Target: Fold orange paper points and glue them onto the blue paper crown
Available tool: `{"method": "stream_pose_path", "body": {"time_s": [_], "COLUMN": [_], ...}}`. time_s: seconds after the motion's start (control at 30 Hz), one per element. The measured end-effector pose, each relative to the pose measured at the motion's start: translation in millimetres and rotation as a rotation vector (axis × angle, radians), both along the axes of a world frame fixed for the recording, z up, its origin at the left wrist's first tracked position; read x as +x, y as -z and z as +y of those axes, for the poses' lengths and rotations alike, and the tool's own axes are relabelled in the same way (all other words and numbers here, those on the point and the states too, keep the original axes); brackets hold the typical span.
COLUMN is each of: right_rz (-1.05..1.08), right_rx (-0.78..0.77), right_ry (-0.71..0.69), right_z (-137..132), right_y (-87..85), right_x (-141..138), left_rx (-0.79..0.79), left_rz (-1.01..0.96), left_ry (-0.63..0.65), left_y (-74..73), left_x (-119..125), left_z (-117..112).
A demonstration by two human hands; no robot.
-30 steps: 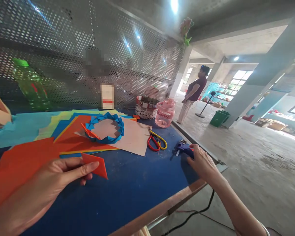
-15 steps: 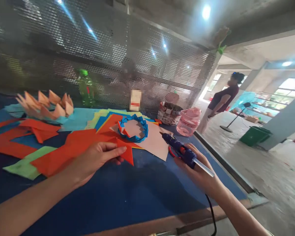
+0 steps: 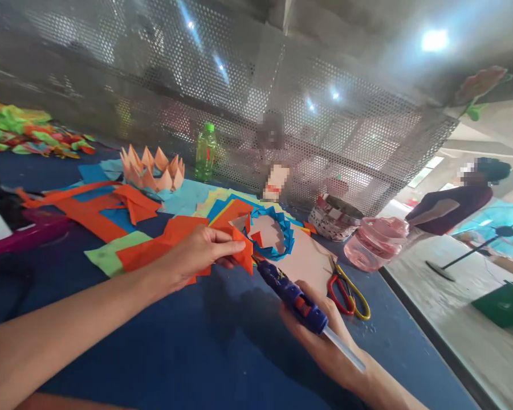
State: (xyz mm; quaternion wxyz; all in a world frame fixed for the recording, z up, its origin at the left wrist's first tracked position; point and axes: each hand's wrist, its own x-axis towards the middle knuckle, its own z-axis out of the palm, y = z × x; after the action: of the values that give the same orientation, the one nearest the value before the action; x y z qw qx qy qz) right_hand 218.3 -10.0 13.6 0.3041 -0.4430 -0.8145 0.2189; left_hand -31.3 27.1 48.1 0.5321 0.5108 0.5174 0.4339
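My left hand pinches a folded orange paper piece between thumb and fingers. Wrapped around a dark blue glue gun is my right hand, with a clear glue stick poking out of the gun's back end. The gun's nozzle is at the edge of the orange piece; whether it touches I cannot tell. Just behind lies a ring of folded blue paper with an orange piece on its inner left side. Red-and-yellow-handled scissors lie right of the gun.
Orange paper sheets and a green sheet spread left. Behind stand a peach folded-paper crown, a green bottle, a woven basket and a pink transparent container. A person stands beyond the table's right edge.
The glue gun's nozzle has come left, up to the orange piece in my left hand. The view has shifted, so the scissors now show beside my right hand.
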Motion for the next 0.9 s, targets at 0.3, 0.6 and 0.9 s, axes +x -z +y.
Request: {"method": "stream_pose_path", "body": {"time_s": [0.3, 0.6, 0.9], "right_rz": [-0.002, 0.001, -0.081], "right_rx": [0.044, 0.152, 0.042], "right_ry": [0.013, 0.005, -0.026], "right_z": [-10.5, -8.5, -6.0], "right_y": [7.8, 6.6, 2.8], "right_x": [-4.4, -5.5, -2.0], "left_rx": [0.011, 0.024, 0.019], "left_rz": [0.141, 0.136, 0.16], "left_ry": [-0.002, 0.04, 0.055], "left_y": [3.2, 6.5, 4.5], "left_x": [3.1, 2.4, 1.5], "left_z": [-0.1, 0.0, -0.3]}}
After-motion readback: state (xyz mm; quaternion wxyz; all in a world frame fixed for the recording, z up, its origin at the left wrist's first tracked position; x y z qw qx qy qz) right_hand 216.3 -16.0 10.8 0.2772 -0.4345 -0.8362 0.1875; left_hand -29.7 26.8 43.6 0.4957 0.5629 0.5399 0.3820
